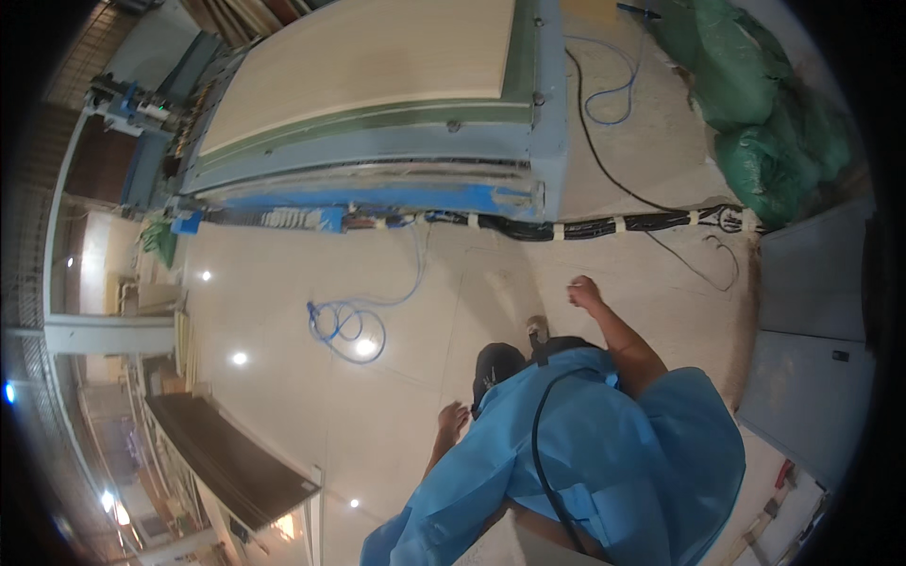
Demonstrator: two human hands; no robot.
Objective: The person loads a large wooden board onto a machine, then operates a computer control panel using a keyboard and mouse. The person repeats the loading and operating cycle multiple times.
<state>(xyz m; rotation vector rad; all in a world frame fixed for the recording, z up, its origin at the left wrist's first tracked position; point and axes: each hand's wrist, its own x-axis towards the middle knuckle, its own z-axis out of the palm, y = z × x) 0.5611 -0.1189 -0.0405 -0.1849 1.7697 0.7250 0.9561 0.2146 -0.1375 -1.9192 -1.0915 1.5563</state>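
Left hand (pixel 454 418): fingers loosely parted. Right hand (pixel 584 292): curled; whether anything is gripped cannot be told. Blue hose (pixel 315 321): loosely coiled on the floor (pixel 255 302), left of and beyond the left hand. Black cable bundle (pixel 587 230): laid along the floor beyond the right hand. Pale panel (pixel 377 66): carried on the machine bed (pixel 550 113), beyond both hands.

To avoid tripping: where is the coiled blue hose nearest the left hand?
In the head view, the blue hose lies coiled on the floor left of centre, beyond and left of the left hand, its tail running toward the blue-grey machine.
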